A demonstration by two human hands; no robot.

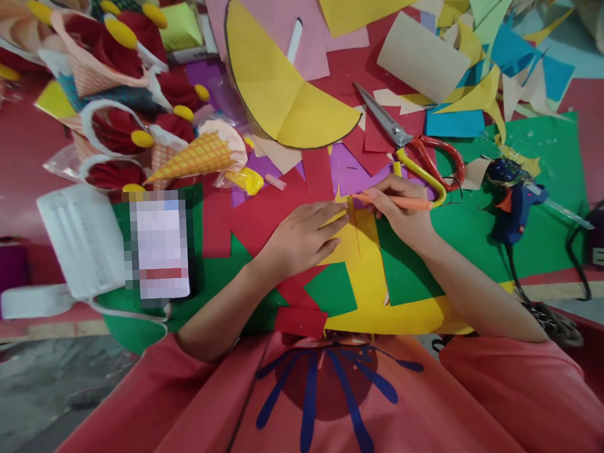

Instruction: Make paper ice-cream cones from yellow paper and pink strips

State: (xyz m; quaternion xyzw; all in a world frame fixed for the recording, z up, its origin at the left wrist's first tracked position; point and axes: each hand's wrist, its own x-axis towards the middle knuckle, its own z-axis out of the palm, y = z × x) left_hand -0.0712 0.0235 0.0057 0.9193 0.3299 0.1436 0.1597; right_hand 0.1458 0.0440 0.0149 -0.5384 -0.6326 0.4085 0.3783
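My left hand (302, 236) lies flat, fingers stretched out, pressing down a yellow sheet of paper (369, 283) on the table. My right hand (401, 205) is closed round an orange pencil (395, 200), whose tip points left and touches the top edge of the yellow sheet. Red and green paper pieces (329, 289) lie partly over and under the sheet. Scissors (409, 148) with red and yellow handles lie just beyond my right hand.
A blue glue gun (511, 200) with its cable lies at the right on green paper. A yellow half-disc of paper (280, 87) sits at the back. Paper ice-cream cones (193, 158) and red paper flowers fill the left. A white box (82, 236) stands at left.
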